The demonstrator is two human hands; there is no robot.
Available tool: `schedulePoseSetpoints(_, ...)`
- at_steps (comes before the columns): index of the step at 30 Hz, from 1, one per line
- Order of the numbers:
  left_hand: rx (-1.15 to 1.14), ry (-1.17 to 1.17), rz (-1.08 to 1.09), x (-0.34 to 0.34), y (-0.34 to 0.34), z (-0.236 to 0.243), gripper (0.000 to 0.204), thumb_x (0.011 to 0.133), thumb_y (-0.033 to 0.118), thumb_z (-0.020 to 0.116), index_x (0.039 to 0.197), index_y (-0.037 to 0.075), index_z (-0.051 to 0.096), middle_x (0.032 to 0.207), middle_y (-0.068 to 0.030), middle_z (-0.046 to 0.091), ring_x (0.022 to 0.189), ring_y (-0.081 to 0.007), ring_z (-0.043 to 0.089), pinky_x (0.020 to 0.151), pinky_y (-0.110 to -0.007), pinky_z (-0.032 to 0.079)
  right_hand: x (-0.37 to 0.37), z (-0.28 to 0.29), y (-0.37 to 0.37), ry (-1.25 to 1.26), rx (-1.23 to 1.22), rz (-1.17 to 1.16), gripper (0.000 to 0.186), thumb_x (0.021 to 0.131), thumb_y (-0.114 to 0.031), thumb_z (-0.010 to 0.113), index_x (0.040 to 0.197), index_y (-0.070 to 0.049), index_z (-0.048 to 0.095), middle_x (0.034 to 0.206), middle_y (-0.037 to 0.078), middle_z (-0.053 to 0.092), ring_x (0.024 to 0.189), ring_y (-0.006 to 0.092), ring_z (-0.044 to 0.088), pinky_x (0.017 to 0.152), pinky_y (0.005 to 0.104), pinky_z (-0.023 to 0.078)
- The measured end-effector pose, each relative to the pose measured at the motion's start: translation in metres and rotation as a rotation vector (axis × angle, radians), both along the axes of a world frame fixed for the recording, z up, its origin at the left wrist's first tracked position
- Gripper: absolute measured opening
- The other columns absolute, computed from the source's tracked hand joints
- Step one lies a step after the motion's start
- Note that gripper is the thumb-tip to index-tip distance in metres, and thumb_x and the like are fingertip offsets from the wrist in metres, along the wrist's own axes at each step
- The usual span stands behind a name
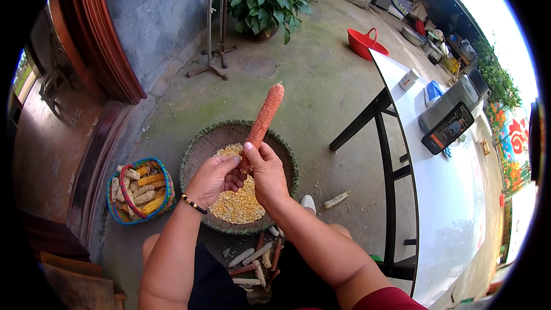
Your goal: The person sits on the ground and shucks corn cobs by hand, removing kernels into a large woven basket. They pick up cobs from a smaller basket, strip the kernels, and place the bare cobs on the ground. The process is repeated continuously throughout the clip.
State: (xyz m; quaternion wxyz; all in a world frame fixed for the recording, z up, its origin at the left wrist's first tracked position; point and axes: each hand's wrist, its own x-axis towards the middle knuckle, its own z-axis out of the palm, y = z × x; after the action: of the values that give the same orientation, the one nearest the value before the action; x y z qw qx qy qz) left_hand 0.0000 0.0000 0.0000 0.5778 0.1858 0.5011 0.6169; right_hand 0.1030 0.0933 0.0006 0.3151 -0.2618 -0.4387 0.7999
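A reddish corn cob (265,115), mostly bare of kernels, points up and away from me above the basket. My right hand (267,175) grips its lower part, thumb laid along the cob. At its bottom end, the fingers of my left hand (215,181) are curled in against it; their exact contact is partly hidden. Below both hands, yellow and pale loose kernels (238,206) lie in a round, shallow woven basket (198,143) with a green-bound rim.
At left stands a colourful handled basket (131,217) of corn ears. Stripped cobs (252,258) lie between my legs, another cob (337,199) on the floor. A white table (442,206) at right bears a phone (447,128). Farther off are a red basket (366,44) and potted plant (267,6).
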Motion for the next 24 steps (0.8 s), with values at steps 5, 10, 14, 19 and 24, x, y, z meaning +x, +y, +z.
schedulePoseSetpoints(5, -0.024, 0.015, -0.001, 0.002, -0.002, -0.002, 0.028, 0.096, 0.029, 0.047, 0.093, 0.004, 0.059, 0.076, -0.0041, 0.06, 0.064, -0.0144, 0.059, 0.056, -0.026, 0.047, 0.0, 0.001, -0.003, 0.018, -0.009, 0.022, 0.019, 0.091, -0.024, 0.06, 0.093, -0.005, 0.059, 0.081, 0.0, 0.059, 0.07, 0.0075, 0.051, 0.063, 0.0236, 0.042)
schedulePoseSetpoints(10, 0.004, -0.031, -0.007, 0.003, 0.0, -0.002, 0.03, 0.097, 0.032, 0.045, 0.089, 0.006, 0.056, 0.074, -0.0032, 0.058, 0.061, -0.0142, 0.056, 0.054, -0.026, 0.044, -0.002, 0.004, -0.002, 0.026, -0.012, 0.021, 0.02, 0.091, -0.024, 0.06, 0.093, -0.004, 0.058, 0.077, 0.0, 0.058, 0.064, 0.0063, 0.051, 0.055, 0.0221, 0.041)
schedulePoseSetpoints(14, 0.008, -0.077, 0.063, 0.01, 0.002, -0.005, 0.033, 0.098, 0.034, 0.039, 0.084, 0.008, 0.054, 0.068, -0.0018, 0.055, 0.057, -0.0119, 0.053, 0.048, -0.023, 0.04, -0.001, 0.006, -0.002, -0.015, 0.032, 0.093, 0.021, 0.091, -0.024, 0.06, 0.093, -0.003, 0.057, 0.069, 0.0, 0.055, 0.051, 0.0064, 0.049, 0.041, 0.0211, 0.039)
schedulePoseSetpoints(19, -0.023, 0.078, 0.128, 0.012, 0.004, -0.012, 0.033, 0.098, 0.035, 0.037, 0.082, 0.01, 0.052, 0.066, -0.0007, 0.049, 0.053, -0.0119, 0.048, 0.044, -0.024, 0.034, -0.003, 0.004, -0.008, -0.001, 0.071, 0.104, 0.022, 0.091, -0.025, 0.06, 0.091, -0.004, 0.056, 0.065, 0.0, 0.053, 0.044, 0.0071, 0.048, 0.034, 0.0215, 0.038)
schedulePoseSetpoints(24, -0.082, 0.103, 0.184, 0.015, 0.005, -0.012, 0.036, 0.098, 0.039, 0.037, 0.082, 0.01, 0.051, 0.062, -0.0005, 0.046, 0.05, -0.0116, 0.045, 0.043, -0.024, 0.032, -0.003, 0.004, -0.009, 0.001, 0.058, 0.144, 0.023, 0.091, -0.025, 0.06, 0.092, -0.003, 0.056, 0.066, 0.001, 0.054, 0.042, 0.008, 0.048, 0.034, 0.0222, 0.039)
